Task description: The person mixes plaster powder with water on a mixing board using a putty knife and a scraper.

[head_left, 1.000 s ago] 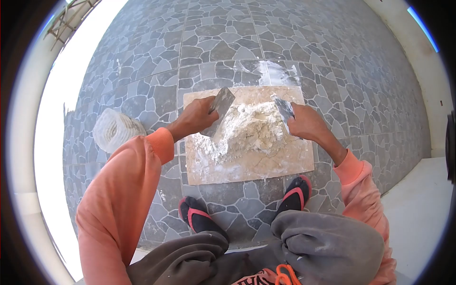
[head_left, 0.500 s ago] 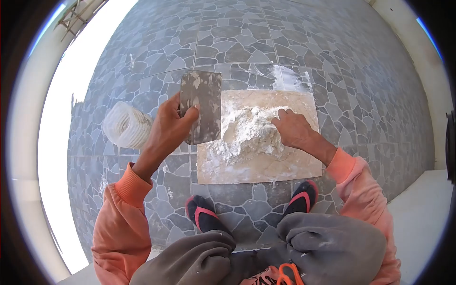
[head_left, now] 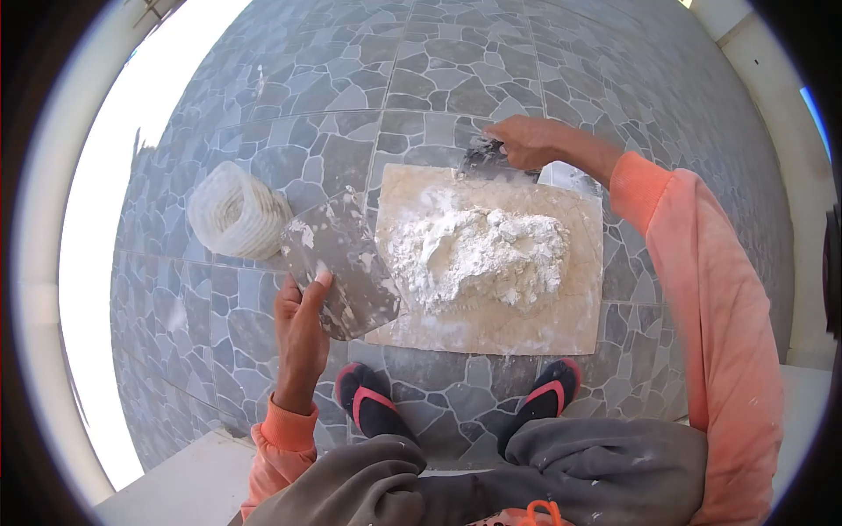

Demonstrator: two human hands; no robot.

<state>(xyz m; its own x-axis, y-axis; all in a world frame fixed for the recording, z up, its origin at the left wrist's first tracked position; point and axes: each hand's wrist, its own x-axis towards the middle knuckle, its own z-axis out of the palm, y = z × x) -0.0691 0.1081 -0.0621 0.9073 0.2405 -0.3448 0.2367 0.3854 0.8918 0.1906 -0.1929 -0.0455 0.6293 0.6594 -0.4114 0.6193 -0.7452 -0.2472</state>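
Note:
My left hand (head_left: pixel 301 337) grips a flat rectangular metal plate (head_left: pixel 344 263) spotted with dried white plaster, thumb on its upper face. The plate is tilted and its right side overlaps the left edge of a tan board (head_left: pixel 500 337). Heaped in the middle of this board is white powdery plaster (head_left: pixel 491 254), with lumps on top. Beyond the board's far edge, my right hand (head_left: pixel 526 140) is closed on a dark flat tool (head_left: pixel 487 158) smeared with white; its exact kind is blurred.
A roll of pale coiled material in clear plastic (head_left: pixel 237 210) stands left of the plate. Grey stone-patterned tiles (head_left: pixel 447 66) cover the floor. My feet, in dark socks and sandals with red straps (head_left: pixel 373 394), are at the board's near edge. A white smear (head_left: pixel 570 178) lies beyond the board.
My right hand has left the plaster heap and moved to the far side of the board, where it now holds a dark tool. My left hand has lowered and tilted the plate.

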